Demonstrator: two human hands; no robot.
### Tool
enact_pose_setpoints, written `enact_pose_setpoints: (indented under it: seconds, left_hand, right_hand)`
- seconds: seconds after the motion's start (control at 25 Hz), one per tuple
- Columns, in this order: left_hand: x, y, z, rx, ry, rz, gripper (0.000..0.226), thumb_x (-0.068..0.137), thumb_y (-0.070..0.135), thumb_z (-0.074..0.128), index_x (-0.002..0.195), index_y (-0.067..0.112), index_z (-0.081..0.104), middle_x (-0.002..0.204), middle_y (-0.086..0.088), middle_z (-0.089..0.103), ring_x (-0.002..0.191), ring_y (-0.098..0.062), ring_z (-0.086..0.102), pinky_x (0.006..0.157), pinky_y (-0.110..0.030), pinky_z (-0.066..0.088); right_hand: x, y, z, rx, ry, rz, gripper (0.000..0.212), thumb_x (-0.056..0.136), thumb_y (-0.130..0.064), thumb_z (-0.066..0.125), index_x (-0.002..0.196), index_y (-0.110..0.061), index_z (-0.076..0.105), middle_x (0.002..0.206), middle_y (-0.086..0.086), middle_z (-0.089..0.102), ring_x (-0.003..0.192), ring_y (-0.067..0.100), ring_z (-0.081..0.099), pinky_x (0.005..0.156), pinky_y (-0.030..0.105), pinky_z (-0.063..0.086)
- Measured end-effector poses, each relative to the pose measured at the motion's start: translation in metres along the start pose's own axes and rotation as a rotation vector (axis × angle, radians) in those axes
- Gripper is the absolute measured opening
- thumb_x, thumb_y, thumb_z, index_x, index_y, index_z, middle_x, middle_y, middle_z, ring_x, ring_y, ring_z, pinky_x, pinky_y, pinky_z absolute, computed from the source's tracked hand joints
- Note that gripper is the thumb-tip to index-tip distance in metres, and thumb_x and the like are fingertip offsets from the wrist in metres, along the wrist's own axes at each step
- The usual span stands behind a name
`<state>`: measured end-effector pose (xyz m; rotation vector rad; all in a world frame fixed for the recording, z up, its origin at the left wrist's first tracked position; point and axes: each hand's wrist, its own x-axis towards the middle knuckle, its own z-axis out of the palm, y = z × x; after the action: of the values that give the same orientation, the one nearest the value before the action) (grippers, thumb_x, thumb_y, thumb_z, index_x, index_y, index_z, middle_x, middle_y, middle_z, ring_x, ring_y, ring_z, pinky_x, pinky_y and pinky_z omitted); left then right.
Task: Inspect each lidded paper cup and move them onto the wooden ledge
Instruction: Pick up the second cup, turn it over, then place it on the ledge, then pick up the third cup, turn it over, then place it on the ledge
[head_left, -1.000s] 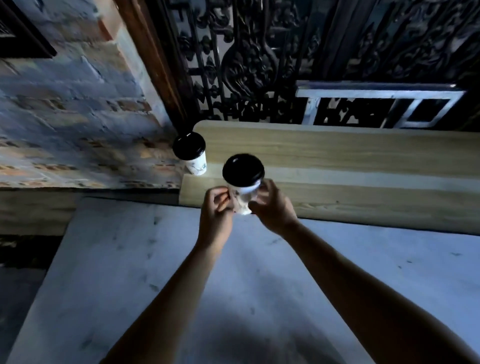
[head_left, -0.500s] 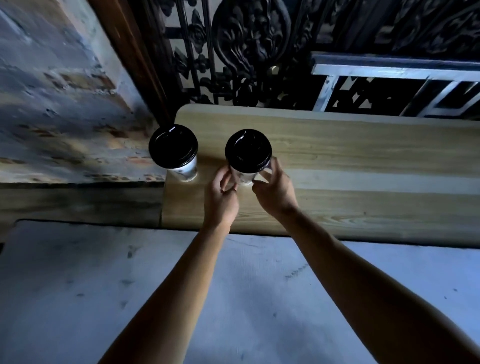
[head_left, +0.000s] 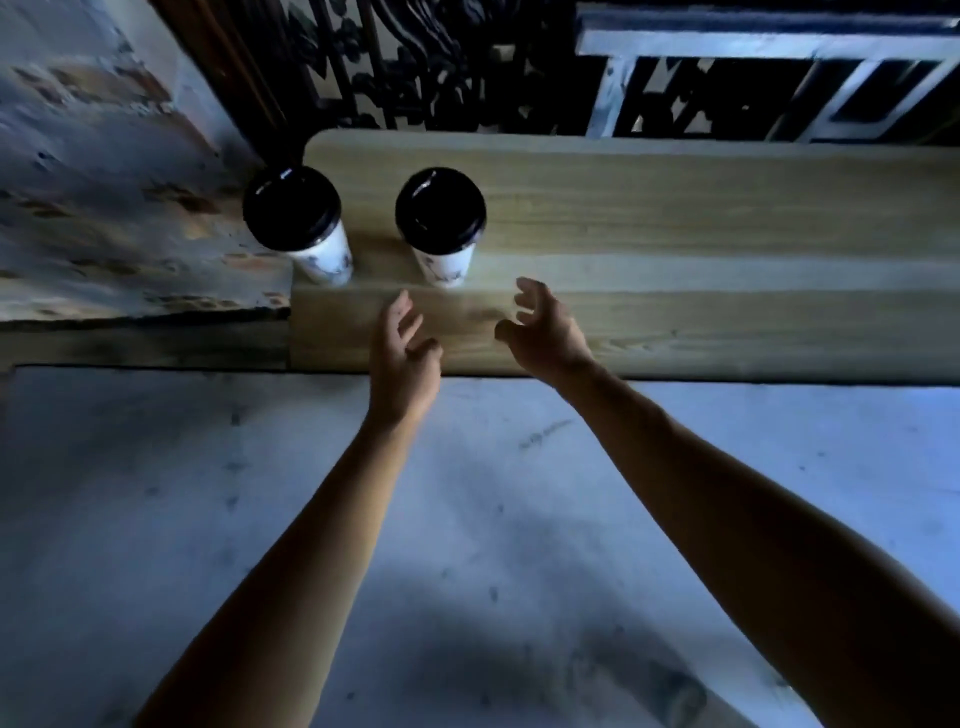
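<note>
Two lidded cups on the wooden ledge, both hands empty.

The left cup (head_left: 311, 234) and right cup (head_left: 442, 234) stand upright, apart, black lids on, contents hidden; their dark print is unreadable. Below, over the wooden ledge (head_left: 675, 218), the left hand (head_left: 402, 358) and right hand (head_left: 545, 332) hang loosely spread, touching neither cup.

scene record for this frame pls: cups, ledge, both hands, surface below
cups: two lidded paper cups, left cup and right cup, both upright, black lids on
location: both on the wooden ledge, near its left end, apart from each other
left hand: holds nothing, fingers relaxed, just short of the right cup
right hand: holds nothing, fingers loosely curled
below ledge: pale marbled surface
behind: dark ornamental grille
</note>
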<state>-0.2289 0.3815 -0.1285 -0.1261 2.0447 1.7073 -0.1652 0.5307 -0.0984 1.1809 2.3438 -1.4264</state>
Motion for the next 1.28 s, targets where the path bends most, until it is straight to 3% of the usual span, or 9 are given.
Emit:
enact_pose_setpoints:
  seconds: [0.2,0.36,0.48,0.64,0.84,1.0,1.12,1.2,1.28]
  left_hand:
    - [-0.120,-0.009,-0.006,0.218,0.038,0.112,0.052,0.085,-0.008,0.049,0.135,0.005,0.056,0.140,-0.014,0.061,0.130,-0.023,0.059,0.105,-0.031,0.048]
    - [-0.258,-0.024,0.000,0.525,0.132,0.209,0.041,0.083,-0.005,0.050,0.115,0.007,0.072,0.118,-0.010,0.075,0.113,-0.020,0.068,0.089,-0.013,0.045]
    - [-0.356,-0.064,0.009,0.633,0.129,0.143,0.038,0.083,-0.009,0.058,0.112,0.008,0.074,0.116,-0.012,0.076,0.111,-0.026,0.071,0.092,-0.022,0.049]
    - [-0.427,-0.099,0.042,0.760,0.036,-0.136,0.056,0.081,0.004,0.073,0.135,0.003,0.059,0.134,-0.020,0.065,0.123,-0.036,0.063,0.100,-0.040,0.050]
    - [-0.431,-0.085,0.093,0.612,-0.217,-0.065,0.065,0.067,0.002,0.085,0.125,0.015,0.059,0.121,0.002,0.061,0.115,-0.016,0.058,0.095,-0.034,0.053]
    - [-0.427,-0.075,0.096,0.642,-0.402,-0.019,0.034,0.064,0.011,0.078,0.084,0.036,0.068,0.077,0.016,0.066,0.083,-0.016,0.057,0.070,-0.033,0.046]
    - [-0.437,-0.063,0.061,0.742,-0.436,0.172,0.070,0.057,0.040,0.085,0.121,0.038,0.056,0.108,0.015,0.065,0.094,-0.014,0.067,0.073,-0.030,0.055]
    - [-0.450,-0.046,0.045,0.914,-0.457,0.255,0.074,0.060,0.054,0.079,0.124,0.038,0.046,0.113,0.012,0.065,0.095,-0.019,0.067,0.073,-0.031,0.055]
    - [-0.462,-0.031,0.034,1.065,-0.436,0.352,0.067,0.064,0.058,0.072,0.120,0.034,0.044,0.112,0.010,0.067,0.096,-0.022,0.069,0.074,-0.033,0.054]
  right_hand:
    - [-0.095,0.026,-0.058,-0.202,-0.180,-0.041,0.041,0.090,-0.030,0.065,0.130,-0.020,0.066,0.134,0.005,0.069,0.124,0.026,0.063,0.088,0.023,0.043]
    - [-0.201,0.049,-0.125,-0.301,-0.110,-0.265,0.027,0.088,-0.027,0.063,0.111,-0.021,0.074,0.116,0.006,0.076,0.110,0.029,0.069,0.081,0.027,0.048]
    - [-0.274,0.093,-0.162,-0.355,-0.144,-0.408,0.023,0.085,-0.024,0.063,0.104,-0.025,0.076,0.105,0.004,0.079,0.102,0.028,0.072,0.084,0.033,0.056]
    - [-0.343,0.153,-0.172,-0.405,-0.268,-0.396,0.031,0.087,-0.027,0.066,0.117,-0.025,0.071,0.116,0.008,0.071,0.108,0.033,0.068,0.086,0.037,0.055]
    - [-0.376,0.199,-0.164,-0.499,-0.245,-0.293,0.053,0.091,-0.028,0.066,0.141,-0.020,0.050,0.132,0.015,0.048,0.112,0.044,0.063,0.085,0.046,0.056]
    - [-0.379,0.207,-0.164,-0.442,-0.170,-0.182,0.058,0.091,-0.017,0.061,0.148,-0.020,0.048,0.137,0.018,0.047,0.117,0.044,0.061,0.096,0.047,0.054]
    - [-0.381,0.202,-0.157,-0.367,-0.126,-0.133,0.036,0.095,-0.020,0.049,0.126,-0.012,0.064,0.120,0.021,0.063,0.113,0.042,0.063,0.093,0.043,0.052]
    - [-0.388,0.201,-0.147,-0.159,-0.136,-0.060,0.035,0.093,-0.035,0.040,0.095,-0.009,0.063,0.095,0.017,0.063,0.095,0.038,0.065,0.078,0.043,0.049]
    - [-0.395,0.192,-0.129,0.210,-0.108,0.128,0.047,0.090,-0.058,0.041,0.089,-0.017,0.063,0.091,0.015,0.061,0.089,0.032,0.062,0.072,0.037,0.044]
